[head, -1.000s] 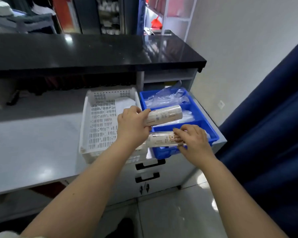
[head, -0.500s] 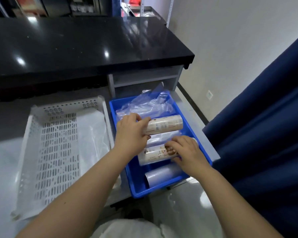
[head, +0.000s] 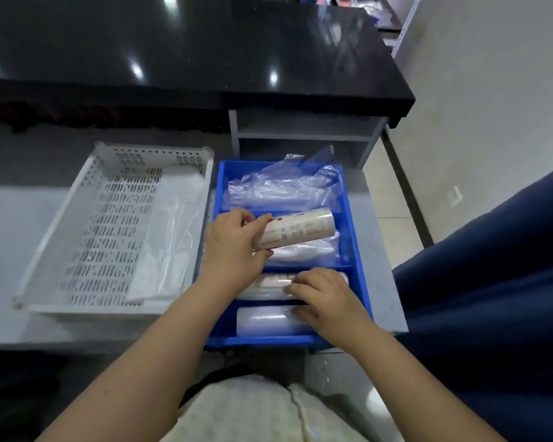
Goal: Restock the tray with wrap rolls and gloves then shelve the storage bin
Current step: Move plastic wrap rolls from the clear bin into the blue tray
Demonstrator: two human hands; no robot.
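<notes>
A blue divided tray point(head: 359, 250) sits on the grey counter. My left hand point(head: 233, 247) is shut on a labelled wrap roll point(head: 300, 229), holding it tilted over the middle compartment, above another clear-wrapped roll point(head: 307, 253). My right hand point(head: 326, 298) presses a second labelled wrap roll point(head: 268, 282) down in the near compartment, fingers over its right end. A plain clear roll point(head: 262, 320) lies in front of it. Clear plastic gloves point(head: 281, 189) fill the far compartment. A white perforated storage bin point(head: 77, 224) stands to the left, with a clear plastic sheet point(head: 173, 237) inside.
A black glossy counter top point(head: 205, 52) overhangs at the back, with an open grey shelf cubby point(head: 304, 135) beneath it behind the tray. A dark blue curtain point(head: 492, 282) hangs on the right. The counter's right edge lies just past the tray.
The view tilted down and closer. My right hand has lowered its roll into the near compartment. My left hand still holds its roll over the middle compartment.
</notes>
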